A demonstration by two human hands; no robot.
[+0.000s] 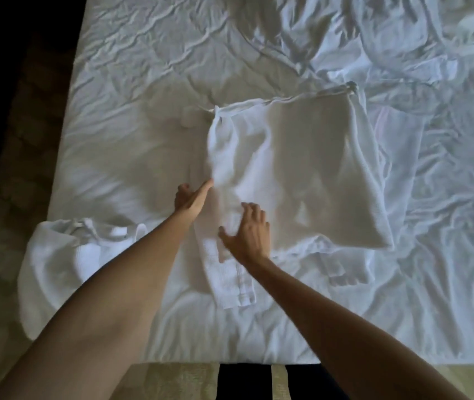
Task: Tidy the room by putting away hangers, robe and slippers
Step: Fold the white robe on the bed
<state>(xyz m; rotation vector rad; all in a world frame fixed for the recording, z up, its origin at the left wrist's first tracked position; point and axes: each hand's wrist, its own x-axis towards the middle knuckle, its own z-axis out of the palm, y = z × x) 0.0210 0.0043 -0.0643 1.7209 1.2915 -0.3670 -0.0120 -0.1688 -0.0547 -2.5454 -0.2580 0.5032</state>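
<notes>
Seemingly midway, the robe (293,174) lies part-folded on the bed (143,67), left hand (191,197) pinching its edge, right hand (250,235) flat and spread on it; hangers and slippers are out of view.

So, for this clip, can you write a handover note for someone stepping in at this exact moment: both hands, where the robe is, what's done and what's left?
Left hand: at the left edge of the robe, thumb extended; whether it grips the cloth is unclear.
Right hand: open, fingers spread flat on the robe near its front edge.
Robe: partly folded into a rough rectangle on the bed, a sleeve trailing toward the front edge.
A second white bundle lies at the bed's front left corner.
Done: folding begun.
Left: tuck in the sleeve, finish folding, put the robe away. Hangers and slippers are not in view.
</notes>
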